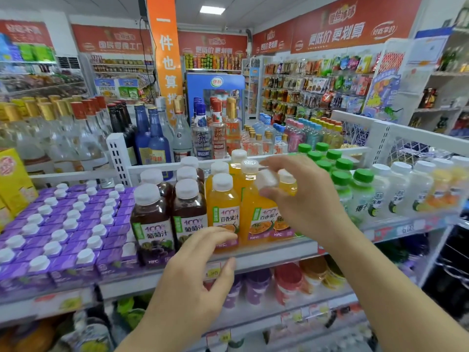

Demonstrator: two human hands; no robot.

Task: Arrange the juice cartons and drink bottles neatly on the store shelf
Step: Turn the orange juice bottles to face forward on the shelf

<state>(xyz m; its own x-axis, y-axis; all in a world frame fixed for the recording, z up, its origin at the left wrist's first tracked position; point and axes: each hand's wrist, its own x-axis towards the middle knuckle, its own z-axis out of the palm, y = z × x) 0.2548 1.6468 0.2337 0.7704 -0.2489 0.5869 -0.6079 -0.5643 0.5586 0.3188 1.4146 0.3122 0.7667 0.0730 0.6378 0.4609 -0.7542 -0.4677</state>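
Right hand (302, 199) grip: pinching white cap of tilted orange juice bottle (288, 185) | right of upright orange row (223, 207) | left hand (200, 265) relaxed, empty, below shelf edge (266, 257)

grape bottle (152, 224): "100% 葡萄汁", "NFC" | orange bottle (223, 212): "100% 百香果汁"

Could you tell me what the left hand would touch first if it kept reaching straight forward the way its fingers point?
Most likely the front orange juice bottle: the left hand's fingertips already overlap its label's lower edge, though depth is unclear.
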